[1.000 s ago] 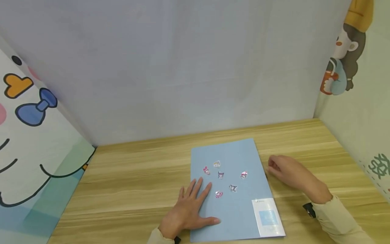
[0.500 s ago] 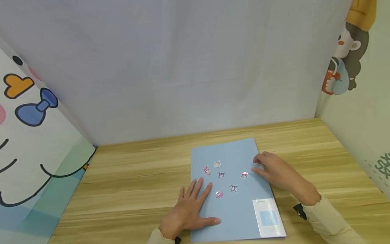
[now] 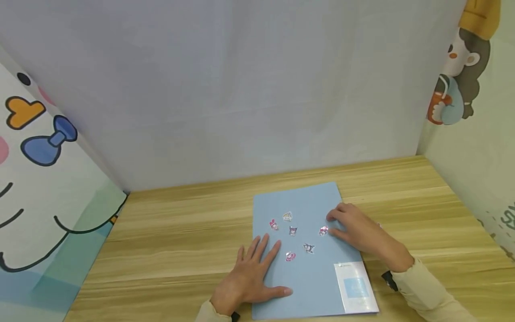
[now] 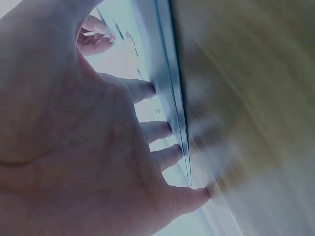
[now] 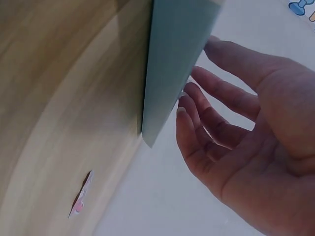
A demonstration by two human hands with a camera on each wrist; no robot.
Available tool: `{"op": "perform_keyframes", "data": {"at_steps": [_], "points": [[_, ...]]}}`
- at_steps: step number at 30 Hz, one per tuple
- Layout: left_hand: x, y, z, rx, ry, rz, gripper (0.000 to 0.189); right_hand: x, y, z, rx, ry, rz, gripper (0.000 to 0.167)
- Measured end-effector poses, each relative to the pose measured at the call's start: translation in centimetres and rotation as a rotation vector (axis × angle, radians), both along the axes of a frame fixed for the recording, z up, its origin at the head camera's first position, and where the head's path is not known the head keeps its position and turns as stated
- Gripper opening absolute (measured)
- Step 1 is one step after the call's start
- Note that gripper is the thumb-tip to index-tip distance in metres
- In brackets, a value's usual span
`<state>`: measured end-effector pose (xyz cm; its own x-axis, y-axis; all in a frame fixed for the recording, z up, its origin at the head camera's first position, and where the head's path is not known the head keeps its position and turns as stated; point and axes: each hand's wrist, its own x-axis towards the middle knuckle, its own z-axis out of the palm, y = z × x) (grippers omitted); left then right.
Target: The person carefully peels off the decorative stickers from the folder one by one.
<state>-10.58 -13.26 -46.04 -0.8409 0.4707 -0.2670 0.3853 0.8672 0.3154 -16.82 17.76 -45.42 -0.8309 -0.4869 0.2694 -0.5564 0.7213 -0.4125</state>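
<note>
A light blue folder [image 3: 306, 286] lies on the wooden table, with several small cartoon stickers scattered on its cover. My left hand [image 3: 249, 279] rests spread on the folder's left part, its fingertips at the folder's edge [image 4: 172, 88] in the left wrist view. Over the right side of the folder, my right hand [image 3: 358, 228] has its fingers loosely bent. Its thumb tip is right at a pink-and-white sticker [image 3: 323, 230]. In the right wrist view, thumb and fingers stand apart with nothing between them.
A white label [image 3: 356, 287] covers the folder's lower right corner. Another sticker [image 5: 81, 194] lies on the table to the right of the folder. A pale curtain [image 3: 241, 98] hangs along the table's back, with printed cloth panels at both sides.
My right hand has moved left from the bare table onto the folder, reaching the rightmost sticker. A sticker on the table now shows beside the wrist. The left hand stays put.
</note>
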Motion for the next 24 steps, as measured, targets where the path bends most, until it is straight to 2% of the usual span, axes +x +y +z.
{"op": "perform_keyframes", "data": {"at_steps": [8, 24], "points": [[0.0, 0.1, 0.2, -0.036, -0.006, -0.001, 0.105, 0.0, -0.7, -0.2, -0.034, -0.011, 0.027, 0.016], [0.1, 0.0, 0.1, -0.048, 0.001, 0.007, 0.106, -0.2, -1.4, -0.4, -0.080, 0.014, 0.045, 0.028]]}}
